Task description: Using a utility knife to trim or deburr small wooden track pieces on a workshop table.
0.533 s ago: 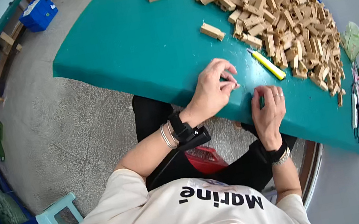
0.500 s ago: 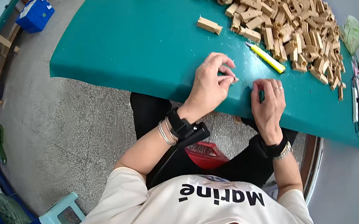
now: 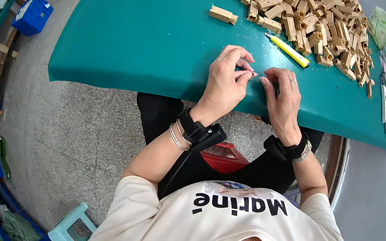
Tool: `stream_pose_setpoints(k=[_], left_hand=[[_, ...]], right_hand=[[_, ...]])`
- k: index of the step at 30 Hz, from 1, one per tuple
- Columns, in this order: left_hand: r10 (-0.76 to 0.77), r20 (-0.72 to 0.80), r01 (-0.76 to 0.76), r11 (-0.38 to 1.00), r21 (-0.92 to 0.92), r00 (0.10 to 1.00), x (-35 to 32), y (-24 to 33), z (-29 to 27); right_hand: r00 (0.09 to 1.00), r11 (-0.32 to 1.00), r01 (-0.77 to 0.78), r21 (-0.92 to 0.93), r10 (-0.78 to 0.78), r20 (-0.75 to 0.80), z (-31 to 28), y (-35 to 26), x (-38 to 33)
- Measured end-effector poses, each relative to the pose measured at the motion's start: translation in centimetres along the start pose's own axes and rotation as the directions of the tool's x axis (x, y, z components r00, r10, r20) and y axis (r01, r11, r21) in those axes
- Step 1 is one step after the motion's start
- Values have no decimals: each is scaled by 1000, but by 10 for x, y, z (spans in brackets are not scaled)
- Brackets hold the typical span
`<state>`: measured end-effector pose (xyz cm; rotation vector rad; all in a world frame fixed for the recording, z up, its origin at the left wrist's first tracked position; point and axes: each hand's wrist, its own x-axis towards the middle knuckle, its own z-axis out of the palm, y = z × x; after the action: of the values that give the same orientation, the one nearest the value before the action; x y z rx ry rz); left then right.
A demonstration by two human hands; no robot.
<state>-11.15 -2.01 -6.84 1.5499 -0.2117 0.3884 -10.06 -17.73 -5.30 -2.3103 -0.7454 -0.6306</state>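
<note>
Left hand (image 3: 227, 79) bent, thumb near fingers; right hand (image 3: 283, 98) curled at its four o'clock (couldn't tell whether either pinched anything). Yellow utility knife (image 3: 289, 51) lay at right hand's one o'clock, beside wooden blocks (image 3: 309, 16).

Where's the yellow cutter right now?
In the head view, the yellow cutter lies right of centre on the green table, between the right hand and the pile of tan blocks.

Room left, clutter right
I can reach leftward over the table (image 3: 133, 43); yellow cutter (image 3: 289, 51) and block pile (image 3: 310, 18) obstruct forward-right.
</note>
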Motion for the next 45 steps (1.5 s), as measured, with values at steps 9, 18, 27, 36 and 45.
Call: stream_pose_setpoints(k=[9,18,27,36,45], left_hand=[[-2,12,2,1000,13,1000,2,3,0],[-15,10,15,1000,22,1000,-1,3,-1],[-14,29,15,999,-33,999,-1,2,-2],[44,114,-52,997,65,992,-3,1,-5],[73,158,-90,991,103,985,-1,1,-7]], right_hand=[[997,996,80,-34,-80,-14,4,6,2],[974,966,222,-134,-227,-21,6,2,3],[973,957,223,-184,-229,-10,3,1,0],[955,937,285,-199,-261,142,-9,-2,4],[943,929,307,-206,-267,200,-16,-5,3]])
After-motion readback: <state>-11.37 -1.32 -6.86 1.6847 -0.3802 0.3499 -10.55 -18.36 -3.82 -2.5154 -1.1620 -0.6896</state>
